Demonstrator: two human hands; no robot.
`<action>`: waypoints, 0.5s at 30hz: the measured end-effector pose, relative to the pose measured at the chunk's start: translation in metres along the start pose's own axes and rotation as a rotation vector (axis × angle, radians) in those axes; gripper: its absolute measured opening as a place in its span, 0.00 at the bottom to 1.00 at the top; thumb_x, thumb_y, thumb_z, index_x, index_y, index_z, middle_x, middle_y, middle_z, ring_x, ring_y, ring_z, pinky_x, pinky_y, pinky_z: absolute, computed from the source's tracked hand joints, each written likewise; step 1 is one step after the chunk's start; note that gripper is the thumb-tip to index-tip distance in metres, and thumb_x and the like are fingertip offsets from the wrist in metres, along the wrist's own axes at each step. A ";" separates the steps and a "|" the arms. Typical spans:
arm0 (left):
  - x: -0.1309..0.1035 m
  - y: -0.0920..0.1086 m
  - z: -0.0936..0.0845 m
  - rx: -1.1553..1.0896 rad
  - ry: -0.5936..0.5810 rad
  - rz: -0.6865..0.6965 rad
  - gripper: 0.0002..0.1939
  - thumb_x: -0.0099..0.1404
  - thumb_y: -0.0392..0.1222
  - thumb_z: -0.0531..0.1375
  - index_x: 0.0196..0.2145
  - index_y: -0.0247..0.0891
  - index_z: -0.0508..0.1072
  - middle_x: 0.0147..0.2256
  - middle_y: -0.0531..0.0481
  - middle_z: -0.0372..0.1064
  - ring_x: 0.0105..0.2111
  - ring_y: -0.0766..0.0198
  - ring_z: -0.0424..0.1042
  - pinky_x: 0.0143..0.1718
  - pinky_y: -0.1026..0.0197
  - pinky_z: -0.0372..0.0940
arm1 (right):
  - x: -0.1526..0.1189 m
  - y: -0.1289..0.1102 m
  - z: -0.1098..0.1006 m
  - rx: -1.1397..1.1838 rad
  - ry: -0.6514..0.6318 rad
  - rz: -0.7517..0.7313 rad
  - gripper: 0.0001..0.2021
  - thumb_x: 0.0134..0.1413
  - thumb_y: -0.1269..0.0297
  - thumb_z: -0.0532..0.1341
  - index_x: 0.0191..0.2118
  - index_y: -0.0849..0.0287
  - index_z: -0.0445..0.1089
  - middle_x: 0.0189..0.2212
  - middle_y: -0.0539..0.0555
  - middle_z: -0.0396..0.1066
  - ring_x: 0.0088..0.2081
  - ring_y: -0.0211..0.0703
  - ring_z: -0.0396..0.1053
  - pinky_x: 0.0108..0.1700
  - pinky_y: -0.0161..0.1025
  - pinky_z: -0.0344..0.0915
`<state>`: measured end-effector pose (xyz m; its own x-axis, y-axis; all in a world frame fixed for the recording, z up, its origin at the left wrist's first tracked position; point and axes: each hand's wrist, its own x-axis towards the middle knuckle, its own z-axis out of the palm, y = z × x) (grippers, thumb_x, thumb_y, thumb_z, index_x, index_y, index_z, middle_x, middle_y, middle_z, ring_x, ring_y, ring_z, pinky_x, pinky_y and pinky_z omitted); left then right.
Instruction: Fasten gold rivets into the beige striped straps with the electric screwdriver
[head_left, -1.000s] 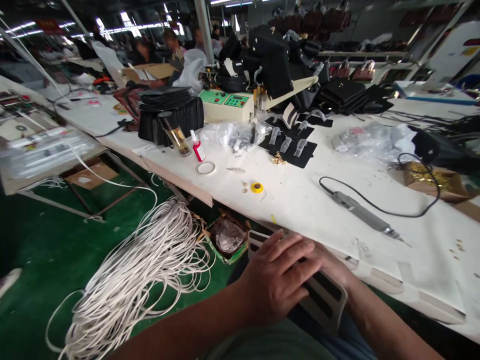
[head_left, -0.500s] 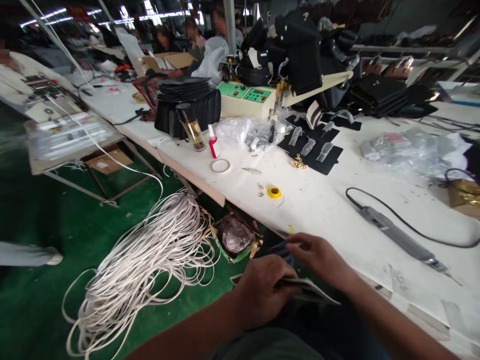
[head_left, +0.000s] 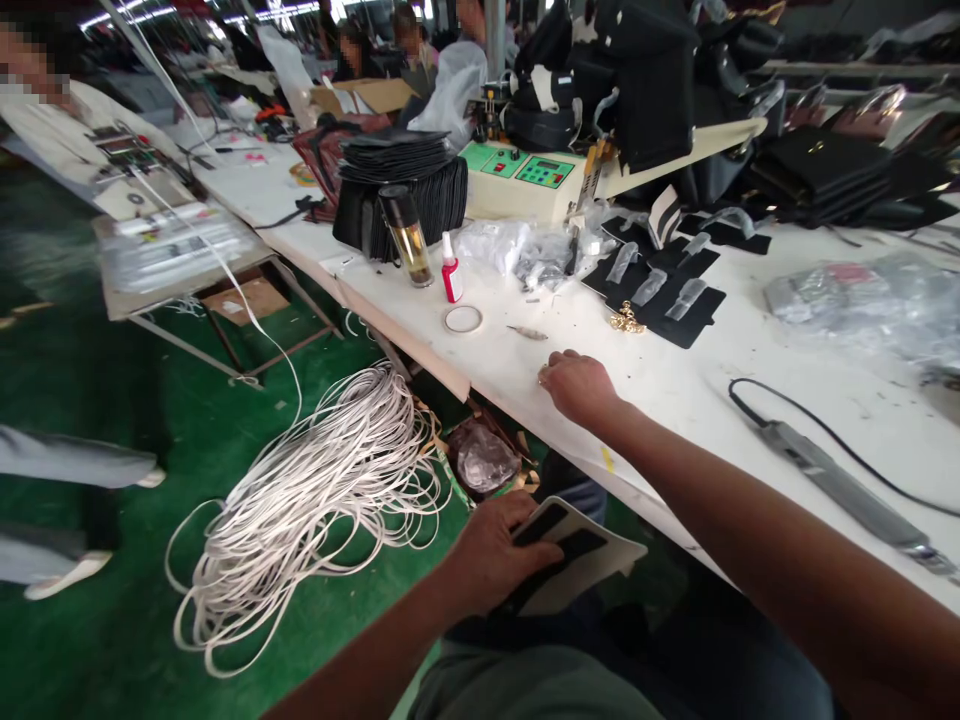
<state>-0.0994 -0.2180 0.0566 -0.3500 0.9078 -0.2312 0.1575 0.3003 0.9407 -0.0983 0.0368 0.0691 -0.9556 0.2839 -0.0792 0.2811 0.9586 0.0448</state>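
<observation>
My left hand [head_left: 491,555] is closed on the edge of a flat black-and-white striped panel [head_left: 592,560], held tilted above my lap. My right hand [head_left: 581,387] is over the table with its fingers curled down; what they hold, if anything, is hidden. Just beyond it lie a small pointed tool [head_left: 529,332] and a ring of white tape [head_left: 463,319]. A red bottle with a white nozzle [head_left: 451,270] stands farther back. Gold metal fittings [head_left: 627,318] sit beside black pieces [head_left: 694,318] with plastic-wrapped parts on them.
A grey handheld tool [head_left: 832,480] with a black cord lies at the right. A green-panelled machine [head_left: 525,180], stacked black pieces [head_left: 405,165] and a tall bottle [head_left: 409,240] stand behind. Coiled white cord [head_left: 322,500] covers the floor at left; another person [head_left: 67,125] is beyond.
My right hand has moved forward from near my left hand onto the table, over the yellow ring and small gold bits. The panel has turned so its striped face shows.
</observation>
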 end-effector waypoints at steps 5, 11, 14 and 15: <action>-0.002 0.009 -0.008 0.020 -0.022 -0.008 0.06 0.62 0.43 0.65 0.34 0.38 0.77 0.33 0.52 0.73 0.34 0.62 0.71 0.36 0.62 0.64 | 0.002 0.002 0.001 0.004 -0.058 0.033 0.15 0.68 0.68 0.54 0.47 0.62 0.79 0.48 0.68 0.75 0.50 0.58 0.70 0.44 0.45 0.67; 0.001 0.018 -0.012 0.004 0.036 -0.066 0.07 0.60 0.44 0.66 0.31 0.39 0.73 0.28 0.55 0.71 0.29 0.64 0.69 0.31 0.65 0.64 | 0.007 0.000 -0.007 0.041 -0.128 0.050 0.17 0.65 0.71 0.56 0.53 0.60 0.77 0.51 0.66 0.76 0.53 0.60 0.72 0.48 0.46 0.68; 0.000 0.016 -0.009 0.004 0.045 -0.076 0.08 0.61 0.45 0.67 0.35 0.39 0.75 0.30 0.53 0.74 0.31 0.62 0.72 0.33 0.63 0.66 | 0.010 -0.001 -0.008 0.051 -0.148 0.063 0.16 0.64 0.72 0.57 0.52 0.63 0.78 0.51 0.69 0.77 0.54 0.62 0.73 0.49 0.48 0.69; -0.001 0.016 -0.008 0.000 0.045 -0.078 0.09 0.61 0.45 0.67 0.36 0.39 0.76 0.31 0.52 0.75 0.32 0.61 0.73 0.35 0.62 0.67 | 0.010 -0.002 -0.008 0.056 -0.155 0.068 0.16 0.63 0.72 0.57 0.51 0.64 0.78 0.51 0.70 0.77 0.54 0.63 0.73 0.50 0.49 0.69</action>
<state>-0.1042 -0.2162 0.0734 -0.4024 0.8674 -0.2928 0.1282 0.3701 0.9201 -0.1094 0.0381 0.0762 -0.9102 0.3441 -0.2304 0.3536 0.9354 0.0003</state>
